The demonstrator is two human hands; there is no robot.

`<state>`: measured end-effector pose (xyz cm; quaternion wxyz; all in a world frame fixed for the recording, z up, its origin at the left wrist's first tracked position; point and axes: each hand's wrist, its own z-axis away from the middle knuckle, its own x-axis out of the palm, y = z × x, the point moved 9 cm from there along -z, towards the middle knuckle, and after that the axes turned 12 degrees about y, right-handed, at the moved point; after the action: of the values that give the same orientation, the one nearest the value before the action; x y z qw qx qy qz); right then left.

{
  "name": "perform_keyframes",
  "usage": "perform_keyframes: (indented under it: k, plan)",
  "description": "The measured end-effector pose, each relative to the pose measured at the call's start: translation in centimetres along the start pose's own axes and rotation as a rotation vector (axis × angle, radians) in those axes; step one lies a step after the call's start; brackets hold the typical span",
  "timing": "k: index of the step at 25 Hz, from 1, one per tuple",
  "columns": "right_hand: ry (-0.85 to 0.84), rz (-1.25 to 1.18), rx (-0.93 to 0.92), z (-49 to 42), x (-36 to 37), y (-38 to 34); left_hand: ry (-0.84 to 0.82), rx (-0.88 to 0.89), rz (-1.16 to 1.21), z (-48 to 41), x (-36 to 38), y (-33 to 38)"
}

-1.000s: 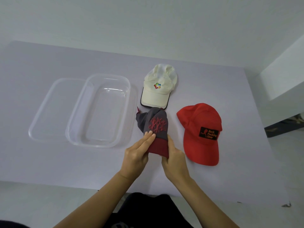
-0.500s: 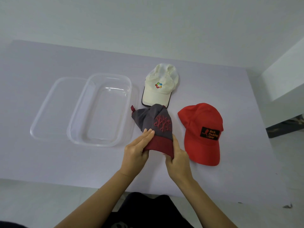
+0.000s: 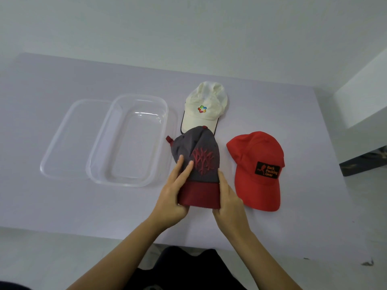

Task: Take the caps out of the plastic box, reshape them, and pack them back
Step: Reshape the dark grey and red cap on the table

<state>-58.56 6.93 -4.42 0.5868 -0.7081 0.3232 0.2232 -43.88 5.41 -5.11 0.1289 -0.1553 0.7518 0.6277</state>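
Lilac table (image 3: 73, 206), left hand (image 3: 172, 198) pinching grey cap (image 3: 196, 152), fingers (image 3: 185, 169) along crown, right hand (image 3: 229, 203) gripping brim

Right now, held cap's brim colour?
Dark red brim, under a grey crown with a red design; head view shows it.
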Motion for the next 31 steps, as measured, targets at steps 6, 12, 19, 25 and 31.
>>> perform_keyframes:
  k: [6,12,19,25,31]
  plan:
    - [0.037,-0.002,0.056,0.6,-0.1,0.8,0.120,-0.941,0.606,2.9,0.7,-4.8]
    - [-0.036,0.022,-0.104,1.3,0.8,-0.1,0.258,-1.244,0.643,2.0,0.9,-4.6]
    - [-0.184,-1.100,0.964,-0.5,2.4,3.3,0.238,-1.122,0.566,1.3,1.1,-3.5]
    - [-0.205,-1.177,0.957,-3.3,1.8,2.7,0.209,-0.917,0.654,-0.2,0.7,-2.8]
    - [-0.296,-1.376,0.875,-4.3,0.9,1.7,0.179,-0.940,0.958,-2.7,-0.1,-2.1]
